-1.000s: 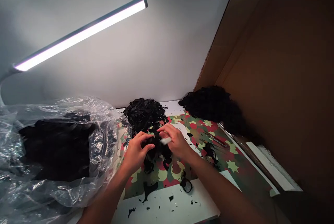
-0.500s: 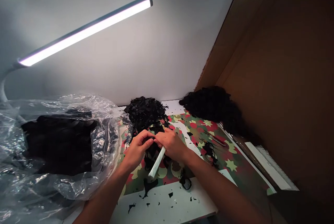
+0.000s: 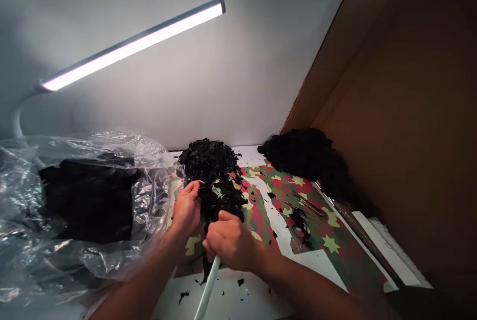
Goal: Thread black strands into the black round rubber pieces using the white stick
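My right hand (image 3: pixel 231 240) is closed around a long white handle (image 3: pixel 208 287), wrapped-looking, that slants down toward the bottom of the view. The handle's far end is hidden in the fist, so its kind does not show. Up and to the left, my left hand (image 3: pixel 189 208) has its thumb and fingers pinched together at the edge of loose black scraps (image 3: pixel 227 198). Dark material meets those fingertips, but what they pinch cannot be made out. Behind the hands rises a heap of thin black cuttings (image 3: pixel 208 156).
A clear plastic bag (image 3: pixel 149 205) holds stacked black pieces (image 3: pixel 89 200) on the left. Another black pile (image 3: pixel 305 153) sits at the right back by a cardboard panel (image 3: pixel 402 86). Tweezers (image 3: pixel 311 205) lie on the patterned sheet (image 3: pixel 331 245). A lit lamp (image 3: pixel 137 41) hangs above.
My hands, close together before, have come apart. The right hand moved down toward me with the white handle, while the left shifted slightly left and up. The camera view shifted a little.
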`<state>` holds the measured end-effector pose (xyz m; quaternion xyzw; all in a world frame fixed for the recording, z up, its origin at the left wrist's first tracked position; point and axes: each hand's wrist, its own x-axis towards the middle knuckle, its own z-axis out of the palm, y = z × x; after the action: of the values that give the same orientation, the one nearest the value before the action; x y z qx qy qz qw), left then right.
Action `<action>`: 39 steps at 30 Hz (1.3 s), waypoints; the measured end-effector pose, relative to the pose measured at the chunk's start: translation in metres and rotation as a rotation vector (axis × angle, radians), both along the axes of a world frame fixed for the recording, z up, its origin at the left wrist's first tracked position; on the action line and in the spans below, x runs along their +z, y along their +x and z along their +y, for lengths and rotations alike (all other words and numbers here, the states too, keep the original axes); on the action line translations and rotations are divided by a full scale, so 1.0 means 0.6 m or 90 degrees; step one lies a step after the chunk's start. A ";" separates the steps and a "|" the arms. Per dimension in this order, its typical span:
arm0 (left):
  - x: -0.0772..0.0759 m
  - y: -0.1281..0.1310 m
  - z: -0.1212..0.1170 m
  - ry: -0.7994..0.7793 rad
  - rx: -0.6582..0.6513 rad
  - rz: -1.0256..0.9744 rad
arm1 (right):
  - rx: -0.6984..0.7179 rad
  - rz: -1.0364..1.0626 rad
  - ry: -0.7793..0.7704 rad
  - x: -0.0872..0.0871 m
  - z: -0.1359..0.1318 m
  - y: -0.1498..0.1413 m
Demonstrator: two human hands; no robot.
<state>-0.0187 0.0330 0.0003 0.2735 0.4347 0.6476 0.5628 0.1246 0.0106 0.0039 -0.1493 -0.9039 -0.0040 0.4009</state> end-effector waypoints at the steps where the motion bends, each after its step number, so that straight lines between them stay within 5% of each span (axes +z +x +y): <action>1: 0.002 -0.004 0.002 0.011 0.004 0.001 | -0.035 0.011 -0.031 -0.002 0.004 0.002; 6: 0.010 -0.011 -0.009 0.073 0.004 0.056 | -0.231 0.022 -0.179 -0.016 0.056 0.034; 14: 0.004 -0.017 -0.018 0.157 -0.076 0.220 | -0.186 0.219 -0.635 0.009 0.054 0.038; 19: 0.011 -0.005 -0.029 0.162 -0.102 0.313 | -0.103 0.327 -0.762 0.023 0.043 0.028; 31: 0.008 -0.004 -0.031 0.095 -0.098 0.223 | -0.102 0.405 -0.829 0.020 0.038 0.029; 35: 0.009 -0.005 -0.030 0.108 -0.132 0.205 | -0.100 0.378 -0.778 0.022 0.037 0.032; 39: 0.009 -0.005 -0.027 0.060 -0.205 0.024 | -0.147 0.430 -0.669 0.020 0.042 0.041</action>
<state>-0.0218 0.0169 0.0060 0.3781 0.3650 0.5636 0.6374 0.1494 0.0360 0.0161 -0.4154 -0.5870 0.4446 0.5342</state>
